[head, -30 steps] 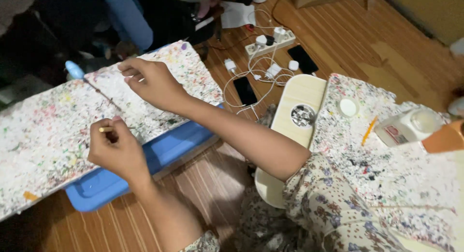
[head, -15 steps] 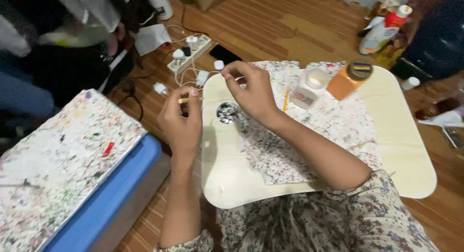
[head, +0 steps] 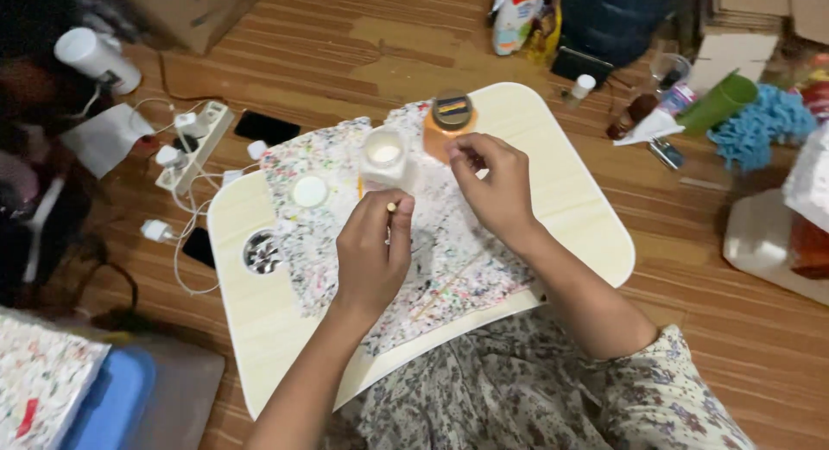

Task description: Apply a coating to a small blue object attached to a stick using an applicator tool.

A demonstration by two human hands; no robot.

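My left hand (head: 373,253) is closed around a thin stick whose tip pokes out by my thumb, just below an open clear jar (head: 385,159) of white stuff. My right hand (head: 492,186) has its fingers pinched together beside an orange bottle (head: 449,122) with a dark cap; what it pinches is too small to see. Both hands hover over a paint-speckled sheet (head: 449,260) spread on a cream lap table (head: 570,217). A white round lid (head: 309,191) lies on the sheet, left of the jar.
A power strip (head: 194,146) with plugs and cables and a black phone (head: 266,126) lie on the wooden floor at left. A blue tray (head: 108,402) under a speckled board sits bottom left. Bottles, a green tube (head: 717,103) and blue yarn (head: 760,126) crowd the top right.
My view swung from the speckled board on the blue tray to the lap table. Both hands moved off the board and now sit over the speckled sheet by the jar and orange bottle.
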